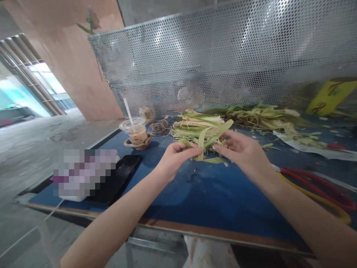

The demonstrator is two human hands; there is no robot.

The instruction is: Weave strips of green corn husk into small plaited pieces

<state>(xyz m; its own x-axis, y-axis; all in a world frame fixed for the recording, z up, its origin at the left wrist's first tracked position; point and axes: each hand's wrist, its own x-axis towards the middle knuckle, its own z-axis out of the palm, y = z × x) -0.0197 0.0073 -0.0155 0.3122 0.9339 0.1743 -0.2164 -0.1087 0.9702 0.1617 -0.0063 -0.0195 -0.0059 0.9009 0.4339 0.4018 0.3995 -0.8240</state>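
Pale green leaf strips point(204, 140) cross between my two hands, above the blue table top point(195, 197). My left hand point(178, 156) is closed, its thumb and fingers pinching the strips at their lower left. On the right side, my right hand point(240, 150) has its thumb and fingertips pressed together at the other side of the strips. Just beyond my hands lies a bundle of pale green and whitish stalks point(189, 124), partly hidden by the leaves and my fingers.
A plastic cup with a straw point(136, 132) stands in a holder at left, near coiled twine point(159, 127) and a black phone point(119, 180). Scissors point(315, 182) lie under my right forearm. Husks point(262, 115) lie before the perforated metal screen point(223, 56), with a person beyond.
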